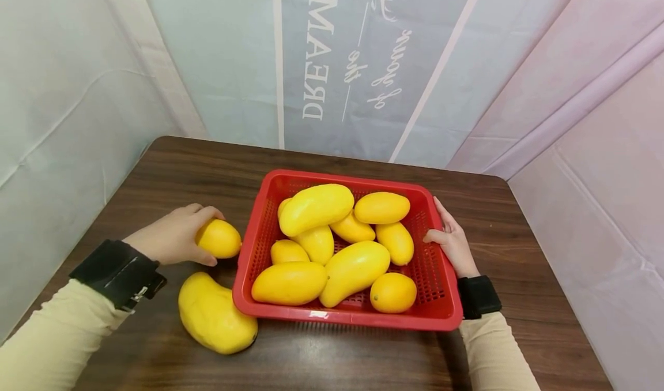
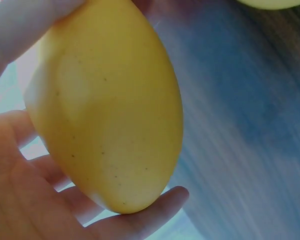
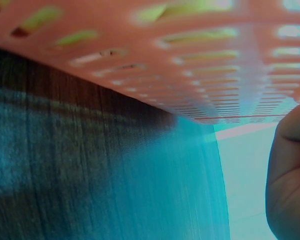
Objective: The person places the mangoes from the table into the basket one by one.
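Note:
My left hand (image 1: 176, 233) grips a small orange-yellow mango (image 1: 222, 240) just left of the red plastic basket (image 1: 358, 318). In the left wrist view, fingers and thumb wrap this speckled mango (image 2: 110, 110). Several yellow mangoes, among them a long one (image 1: 317, 207), lie in the basket, some stacked on others. My right hand (image 1: 454, 248) holds the basket's right rim, with the thumb over the edge. From the right wrist view, the slotted basket (image 3: 205, 45) stands above the tabletop, with a gap beneath. Most of the right fingers are hidden.
A large yellow mango (image 1: 212, 316) lies on the dark wood table (image 1: 311, 362), at the basket's front left corner, partly behind its rim. Fabric walls enclose the table; the back curtain (image 1: 358, 62) carries printed lettering.

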Available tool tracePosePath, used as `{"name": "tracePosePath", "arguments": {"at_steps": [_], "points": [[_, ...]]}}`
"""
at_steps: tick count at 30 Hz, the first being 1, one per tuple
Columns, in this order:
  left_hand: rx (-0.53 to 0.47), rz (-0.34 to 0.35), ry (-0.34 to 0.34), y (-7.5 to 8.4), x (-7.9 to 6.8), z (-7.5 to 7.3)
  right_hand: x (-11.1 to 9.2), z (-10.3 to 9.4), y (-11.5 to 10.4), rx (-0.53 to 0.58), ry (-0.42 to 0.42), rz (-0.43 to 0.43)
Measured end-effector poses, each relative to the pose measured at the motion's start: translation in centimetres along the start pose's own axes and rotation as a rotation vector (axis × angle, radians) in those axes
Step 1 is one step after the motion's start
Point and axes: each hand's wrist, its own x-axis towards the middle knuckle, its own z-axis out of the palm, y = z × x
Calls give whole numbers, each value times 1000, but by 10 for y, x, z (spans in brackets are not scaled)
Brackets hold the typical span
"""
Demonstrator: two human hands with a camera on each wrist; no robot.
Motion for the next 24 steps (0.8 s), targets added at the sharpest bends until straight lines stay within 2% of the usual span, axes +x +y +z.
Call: {"name": "tracePosePath", "arguments": {"at_steps": [4, 9, 12, 17, 24], "points": [[40, 1, 50, 3, -2, -9, 0, 0, 0, -2, -1, -9], [88, -69, 77, 17, -4, -24, 0, -1, 1, -8, -4, -16], [91, -87, 94, 29, -3, -31, 0, -1, 0, -7, -7, -15], [95, -57, 103, 53, 1, -36, 1, 0, 0, 16, -10, -15], [93, 26, 98, 82, 11, -35, 1, 0, 2, 36, -9, -13]]}}
